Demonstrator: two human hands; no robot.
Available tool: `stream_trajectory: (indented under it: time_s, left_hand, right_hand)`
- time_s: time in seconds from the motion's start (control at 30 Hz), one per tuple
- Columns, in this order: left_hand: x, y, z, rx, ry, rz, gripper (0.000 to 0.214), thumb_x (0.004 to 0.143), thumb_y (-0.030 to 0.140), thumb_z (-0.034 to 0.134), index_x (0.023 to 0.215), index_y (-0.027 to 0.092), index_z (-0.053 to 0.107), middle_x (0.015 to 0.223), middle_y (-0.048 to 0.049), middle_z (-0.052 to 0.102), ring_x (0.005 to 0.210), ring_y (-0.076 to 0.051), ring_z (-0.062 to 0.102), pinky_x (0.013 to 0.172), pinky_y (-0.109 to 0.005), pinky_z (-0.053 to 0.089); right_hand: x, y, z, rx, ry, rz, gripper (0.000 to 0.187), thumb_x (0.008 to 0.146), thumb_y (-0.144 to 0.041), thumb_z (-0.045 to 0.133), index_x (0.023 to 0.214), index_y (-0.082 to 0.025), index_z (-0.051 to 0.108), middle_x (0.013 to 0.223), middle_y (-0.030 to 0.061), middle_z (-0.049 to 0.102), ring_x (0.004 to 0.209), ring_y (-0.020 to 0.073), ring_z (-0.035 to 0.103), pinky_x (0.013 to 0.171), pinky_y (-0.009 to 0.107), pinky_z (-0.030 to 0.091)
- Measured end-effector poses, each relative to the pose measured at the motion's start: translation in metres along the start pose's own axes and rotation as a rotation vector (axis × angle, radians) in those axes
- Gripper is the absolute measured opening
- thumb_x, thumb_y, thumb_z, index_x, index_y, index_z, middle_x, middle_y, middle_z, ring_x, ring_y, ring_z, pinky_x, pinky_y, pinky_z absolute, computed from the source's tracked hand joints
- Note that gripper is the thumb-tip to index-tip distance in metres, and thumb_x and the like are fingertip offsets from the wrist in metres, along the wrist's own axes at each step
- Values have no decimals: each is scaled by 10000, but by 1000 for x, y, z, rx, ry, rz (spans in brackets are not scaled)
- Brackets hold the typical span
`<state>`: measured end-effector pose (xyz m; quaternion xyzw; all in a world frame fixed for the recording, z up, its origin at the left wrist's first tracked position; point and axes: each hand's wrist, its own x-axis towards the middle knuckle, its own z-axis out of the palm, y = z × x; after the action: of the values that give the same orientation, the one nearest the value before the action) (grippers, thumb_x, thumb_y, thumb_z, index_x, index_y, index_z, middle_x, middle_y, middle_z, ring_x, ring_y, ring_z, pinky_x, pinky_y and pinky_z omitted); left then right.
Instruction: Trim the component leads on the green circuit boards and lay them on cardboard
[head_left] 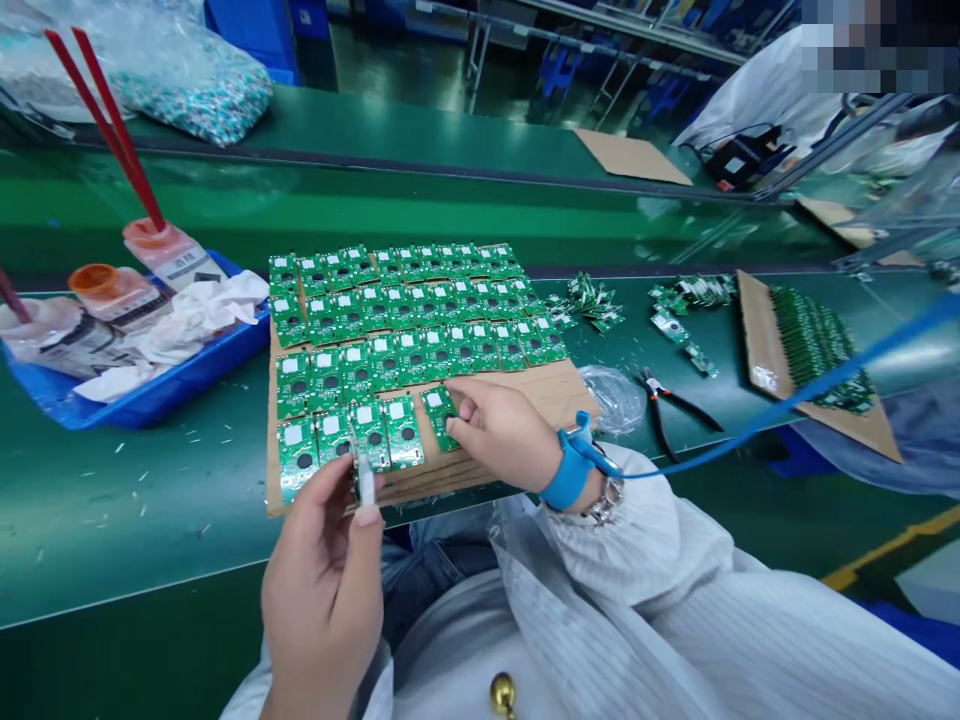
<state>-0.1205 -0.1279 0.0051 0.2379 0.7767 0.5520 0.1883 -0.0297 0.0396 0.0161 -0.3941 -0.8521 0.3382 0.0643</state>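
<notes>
My right hand [499, 430] pinches a green circuit board [437, 412] by its right edge, low over or on the cardboard sheet [517, 400]. The board has a white square and a dark round spot. Rows of similar boards [409, 350] cover most of the cardboard, and the board's left neighbour [405, 430] lies a small gap away. Nearer to me, my left hand [326, 580] grips what looks like a circuit board [357, 470] turned nearly edge-on, with a white part facing my thumb. Whether it is one board or several I cannot tell.
A blue tray [172, 375] with bottles and crumpled tissue stands left. Right of the cardboard lie clear wrap [619, 397], cutting pliers [671, 410] and loose boards [596, 300]. Further right, another cardboard piece [757, 330] carries stacked boards. A blue cord [795, 395] runs from my right wrist strap.
</notes>
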Motion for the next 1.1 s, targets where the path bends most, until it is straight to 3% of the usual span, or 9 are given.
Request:
stream_trajectory:
  time_s: [0.33,0.4,0.53,0.6,0.7,0.83,0.9,1.0,1.1]
  left_hand:
    - [1,-4,1,63,-43,84,377,815,393,577,1151,227,545,1070,-86,653,915,-241,662,709,-339,550]
    - [1,-1,7,149,-31,183,375,808,369,587,1143,207,546,1038,-89,663,846,-215,675,688,-315,556]
    - [1,8,27,437,45,448,360,765,312,633,1092,182,556,903,-71,701,626,-165,666,557,-259,541]
    - [1,10,38,512,24,583,339,767,265,626,1088,191,546,904,-70,706,670,-175,678,587,-254,542]
    - [0,12,47,501,-103,706,409,770,284,625,1147,169,513,1012,-121,683,900,-234,669,729,-301,550]
    - [-1,28,30,227,-349,566,296,833,320,561,1102,199,569,1013,-105,671,941,-234,641,775,-346,542]
    - [-3,44,14,-63,-593,356,174,875,353,511,957,260,633,843,-46,686,787,-185,659,662,-292,550]
    - [-11,62,-4,-358,-969,99,368,867,530,455,676,291,659,555,-18,614,503,-151,617,459,-263,520]
    - [-20,50,-7,-237,-952,110,482,700,756,478,563,318,623,419,-9,515,367,-180,565,327,-298,472]
  right_hand:
    - [-7,-4,1,73,40,-29,378,780,-149,504,1153,-134,556,741,11,614,582,106,499,593,249,405]
    - [-14,-5,-1,200,51,-11,380,784,-210,536,1157,-141,551,764,8,601,574,94,489,580,242,411]
    - [-31,-9,-5,668,-253,26,245,756,-324,603,928,-152,583,666,-26,543,554,90,486,519,222,401]
    - [-36,-8,-7,809,-330,1,139,769,-301,579,801,-169,549,623,-42,508,555,89,483,528,221,405]
    - [-31,4,-13,806,-264,-38,79,800,-260,498,776,-185,498,614,-52,463,545,86,454,523,221,393]
    - [-10,24,-23,415,-103,-17,52,770,-212,491,792,-192,448,618,-57,425,548,96,415,519,229,348]
    - [-1,28,-25,197,-82,-31,81,745,-182,513,811,-183,467,620,-55,420,557,102,409,536,237,340]
    - [4,27,-26,33,-96,-44,253,738,-176,535,990,-151,532,664,-27,508,600,124,478,574,250,364]
    - [1,25,-27,-92,-58,-12,323,758,-238,548,1063,-138,580,659,-1,575,617,151,537,588,264,384]
